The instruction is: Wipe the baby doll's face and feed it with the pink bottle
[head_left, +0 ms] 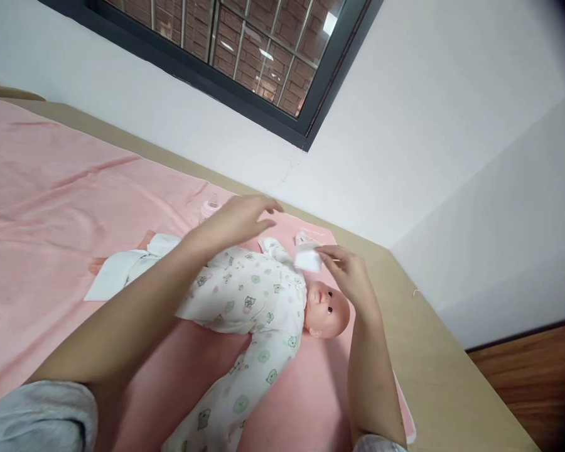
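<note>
A baby doll (327,311) lies on its back on the pink blanket (66,169), head to the right. It wears a white top with animal prints (249,289), one long sleeve stretched toward me, and white bottoms (117,273). Above its chest, my left hand (252,216) is open, fingers apart, holding nothing. My right hand (348,270) is closed beside the doll's head, pinching a small white cloth-like piece (308,257), blurred. Just behind that piece is a small printed item (306,238), mostly covered; whether it is held too, I cannot tell.
A pink baby bottle (210,206) stands behind my left forearm, partly hidden. Wooden tabletop (405,326) shows around the blanket at the back and right. A white wall (348,163) with a dark-framed barred window (306,132) rises behind.
</note>
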Demonstrator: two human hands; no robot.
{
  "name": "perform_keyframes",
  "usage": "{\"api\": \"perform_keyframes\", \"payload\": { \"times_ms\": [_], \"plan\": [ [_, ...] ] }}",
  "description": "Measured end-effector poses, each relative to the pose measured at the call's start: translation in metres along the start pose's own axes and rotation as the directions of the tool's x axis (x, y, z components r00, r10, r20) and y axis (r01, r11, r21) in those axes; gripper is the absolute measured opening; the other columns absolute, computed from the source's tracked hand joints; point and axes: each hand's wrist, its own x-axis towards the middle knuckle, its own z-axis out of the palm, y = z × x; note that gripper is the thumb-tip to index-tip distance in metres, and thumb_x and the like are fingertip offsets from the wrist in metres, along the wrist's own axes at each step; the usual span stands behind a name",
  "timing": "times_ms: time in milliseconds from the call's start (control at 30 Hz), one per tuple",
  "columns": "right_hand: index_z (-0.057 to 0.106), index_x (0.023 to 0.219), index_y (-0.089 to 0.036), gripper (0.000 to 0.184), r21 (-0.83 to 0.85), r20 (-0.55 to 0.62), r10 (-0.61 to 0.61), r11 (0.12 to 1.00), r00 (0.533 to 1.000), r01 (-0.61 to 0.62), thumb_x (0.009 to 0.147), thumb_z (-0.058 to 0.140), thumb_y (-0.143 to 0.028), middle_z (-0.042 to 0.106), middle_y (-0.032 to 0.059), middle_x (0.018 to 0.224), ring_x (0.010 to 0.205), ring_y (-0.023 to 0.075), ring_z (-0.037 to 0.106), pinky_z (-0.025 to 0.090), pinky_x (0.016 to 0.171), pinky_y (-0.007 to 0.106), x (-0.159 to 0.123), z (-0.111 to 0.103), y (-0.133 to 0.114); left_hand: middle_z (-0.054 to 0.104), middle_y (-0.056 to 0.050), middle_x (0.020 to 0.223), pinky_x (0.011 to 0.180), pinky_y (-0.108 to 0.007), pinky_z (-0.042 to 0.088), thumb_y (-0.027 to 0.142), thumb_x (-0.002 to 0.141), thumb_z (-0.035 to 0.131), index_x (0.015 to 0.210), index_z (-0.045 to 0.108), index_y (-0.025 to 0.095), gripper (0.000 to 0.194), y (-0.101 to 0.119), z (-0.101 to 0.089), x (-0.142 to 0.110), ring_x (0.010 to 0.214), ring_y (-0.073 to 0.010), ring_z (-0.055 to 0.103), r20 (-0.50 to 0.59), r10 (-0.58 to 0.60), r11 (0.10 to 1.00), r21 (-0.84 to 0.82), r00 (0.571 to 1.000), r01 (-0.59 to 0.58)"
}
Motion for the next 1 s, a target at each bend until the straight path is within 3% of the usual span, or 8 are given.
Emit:
{"api": "perform_keyframes", "payload": {
  "times_ms": [100, 200, 400, 500, 633, 800, 900, 1000],
  "plan": [
    [0.075, 0.096, -0.018, 0.03, -0.018, -0.185, 0.12, 0.992, 0.975, -0.126, 0.083, 0.061, -0.04, 0.075, 0.0087, 0.101, 0.085, 0.0197, 0.069, 0.053, 0.073, 0.031, 0.014, -0.013, 0.035, 0.07, -0.007, 0.12, 0.097, -0.037, 0.048, 0.033, 0.091, 0.057, 0.12, 0.068, 0.019, 0.034, -0.033, -0.018, 0.003, 0.111, -0.0258, 0.065, -0.125, -0.126, 0.992, -0.003, 0.984, 0.126],
    [0.075, 0.095, -0.015, 0.033, -0.044, -0.278, 0.252, 0.961, 0.927, -0.275, 0.077, 0.062, -0.04, 0.072, 0.0065, 0.074, 0.062, 0.0166, 0.061, 0.045, 0.058, 0.027, 0.024, -0.022, 0.07, 0.071, -0.007, 0.116, 0.092, -0.038, 0.051, 0.035, 0.091, 0.057, 0.119, 0.068, 0.018, 0.035, -0.066, -0.031, 0.003, 0.103, -0.0256, 0.067, -0.199, -0.272, 0.961, -0.016, 0.941, 0.274],
    [0.072, 0.113, -0.016, 0.045, 0.071, -0.151, 0.372, 0.928, 0.916, -0.365, 0.073, 0.063, -0.035, 0.062, 0.0, 0.059, 0.054, 0.0137, 0.053, 0.043, 0.055, 0.026, 0.038, -0.016, 0.125, 0.07, -0.007, 0.116, 0.093, -0.041, 0.05, 0.031, 0.089, 0.059, 0.123, 0.066, 0.019, 0.037, -0.096, -0.043, 0.0, 0.101, -0.0276, 0.066, -0.148, -0.523, 0.847, 0.022, 0.84, 0.531],
    [0.07, 0.116, -0.015, 0.046, 0.175, -0.125, 0.356, 0.927, 0.926, -0.332, 0.073, 0.065, -0.032, 0.067, 0.0025, 0.072, 0.062, 0.0131, 0.056, 0.051, 0.065, 0.028, 0.055, -0.006, 0.138, 0.069, -0.006, 0.12, 0.093, -0.041, 0.05, 0.029, 0.088, 0.059, 0.123, 0.066, 0.021, 0.037, -0.103, -0.044, 0.0, 0.103, -0.0279, 0.066, -0.096, -0.58, 0.809, 0.046, 0.809, 0.586],
    [0.062, 0.127, -0.016, 0.053, 0.406, -0.034, 0.343, 0.863, 0.939, -0.301, 0.076, 0.068, -0.026, 0.068, 0.0088, 0.12, 0.082, 0.0129, 0.067, 0.058, 0.087, 0.032, 0.081, 0.007, 0.147, 0.068, -0.006, 0.123, 0.095, -0.041, 0.049, 0.032, 0.088, 0.056, 0.124, 0.066, 0.021, 0.039, -0.115, -0.041, 0.002, 0.108, -0.0285, 0.064, -0.079, -0.623, 0.774, 0.077, 0.778, 0.628],
    [0.049, 0.141, -0.015, 0.061, 0.494, 0.144, 0.454, 0.737, 0.879, -0.462, 0.081, 0.063, -0.019, 0.066, 0.0122, 0.125, 0.087, 0.0151, 0.073, 0.057, 0.096, 0.033, 0.089, 0.013, 0.162, 0.067, -0.006, 0.125, 0.096, -0.042, 0.048, 0.04, 0.085, 0.056, 0.125, 0.065, 0.022, 0.045, -0.131, -0.036, 0.003, 0.11, -0.0298, 0.063, -0.08, -0.633, 0.765, 0.084, 0.77, 0.638],
    [0.054, 0.135, -0.016, 0.052, 0.461, 0.073, 0.507, 0.747, 0.859, -0.48, 0.083, 0.06, -0.02, 0.06, 0.0139, 0.135, 0.082, 0.0135, 0.073, 0.058, 0.091, 0.031, 0.082, 0.012, 0.173, 0.067, -0.009, 0.125, 0.094, -0.043, 0.048, 0.044, 0.079, 0.057, 0.128, 0.063, 0.02, 0.054, -0.14, -0.034, 0.003, 0.111, -0.0314, 0.063, -0.067, -0.635, 0.765, 0.08, 0.769, 0.639],
    [0.06, 0.121, -0.016, 0.042, 0.467, -0.082, 0.506, 0.781, 0.859, -0.415, 0.08, 0.059, -0.022, 0.058, 0.0136, 0.137, 0.079, 0.0131, 0.072, 0.059, 0.087, 0.032, 0.071, 0.008, 0.181, 0.067, -0.012, 0.125, 0.092, -0.043, 0.047, 0.048, 0.071, 0.057, 0.13, 0.062, 0.018, 0.066, -0.15, -0.03, 0.004, 0.112, -0.0331, 0.063, -0.059, -0.624, 0.777, 0.06, 0.779, 0.627]
  ]
}}
